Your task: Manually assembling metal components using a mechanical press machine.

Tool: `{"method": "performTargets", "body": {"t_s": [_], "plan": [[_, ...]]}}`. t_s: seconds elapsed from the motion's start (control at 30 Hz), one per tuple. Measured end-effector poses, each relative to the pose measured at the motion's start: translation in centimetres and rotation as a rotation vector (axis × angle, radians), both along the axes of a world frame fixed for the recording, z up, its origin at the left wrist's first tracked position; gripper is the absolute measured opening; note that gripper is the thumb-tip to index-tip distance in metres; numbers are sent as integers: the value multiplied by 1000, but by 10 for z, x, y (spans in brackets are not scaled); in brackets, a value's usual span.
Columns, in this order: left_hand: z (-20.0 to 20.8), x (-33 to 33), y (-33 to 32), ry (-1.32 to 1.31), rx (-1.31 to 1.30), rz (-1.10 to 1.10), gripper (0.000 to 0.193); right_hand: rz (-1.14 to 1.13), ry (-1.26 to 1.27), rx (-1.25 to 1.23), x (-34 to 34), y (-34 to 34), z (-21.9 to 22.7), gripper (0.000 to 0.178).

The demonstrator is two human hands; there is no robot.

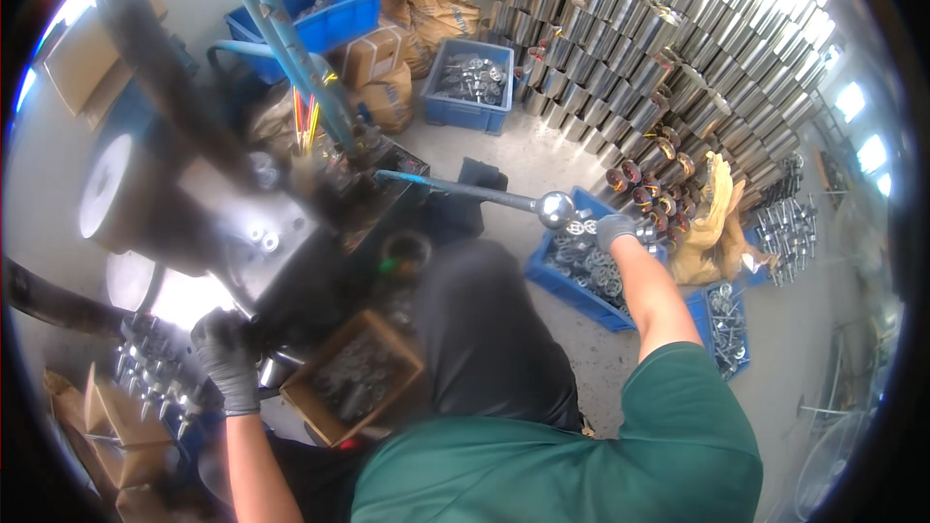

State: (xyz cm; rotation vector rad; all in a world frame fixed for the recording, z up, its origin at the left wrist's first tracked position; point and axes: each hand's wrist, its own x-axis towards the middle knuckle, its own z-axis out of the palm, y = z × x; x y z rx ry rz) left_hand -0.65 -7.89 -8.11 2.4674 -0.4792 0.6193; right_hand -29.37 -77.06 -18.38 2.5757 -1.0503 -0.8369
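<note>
My left hand (223, 360), in a dark grey glove, is beside the lower part of a dark press-like machine (262, 223). Its fingers are curled; what they hold, if anything, cannot be made out. A heap of metal shafts (155, 378) lies just left of it. My right hand (617, 230), gloved in grey, reaches to the far right part of a blue crate (572, 298) full of round, spoked metal end caps (593, 257). The fingers look bent over the parts, and their tips are hidden. Next to that hand is the steel ball (555, 210) of a long blue lever (455, 187).
Below the machine stands a cardboard box (354, 378) of metal parts. Farther off are two blue bins (469, 85), brown sacks (426, 15) and tall stacks of shiny metal cylinders (659, 29). Copper-wound parts (659, 189), yellow-brown paper (712, 232) and a small blue bin (727, 324) lie right.
</note>
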Motion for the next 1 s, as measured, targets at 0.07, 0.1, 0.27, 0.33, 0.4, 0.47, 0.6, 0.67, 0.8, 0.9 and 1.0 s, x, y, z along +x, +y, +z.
{"method": "performTargets", "body": {"t_s": [0.07,0.1,0.27,0.33,0.4,0.47,0.6,0.67,0.8,0.9,1.0], "plan": [[0,1,0,24,34,6,20,-12,-5,10,-1,5,5,31],[0,1,2,24,36,11,20,-23,-11,19,2,12,9,32],[4,-2,-1,-25,83,3,20,-111,-133,-67,-12,10,-11,31],[4,-3,-3,-13,72,3,20,-167,-159,-99,-16,6,-18,30],[4,-4,2,-3,69,13,20,-219,-184,-71,-11,18,-2,35],[0,-4,6,-22,97,30,19,-274,-208,-46,-12,25,8,40],[-18,7,-3,-8,72,6,21,-729,-571,-2,-70,7,-45,75],[-5,2,8,-61,97,26,24,-796,-733,30,-71,0,-80,84],[-22,9,9,18,-1,21,28,-901,-850,80,-71,7,-84,85],[-6,-1,12,12,76,27,26,-834,-733,174,-60,36,-59,78],[2,0,-5,25,57,-143,25,-833,-1241,371,-125,34,-115,47]]}}
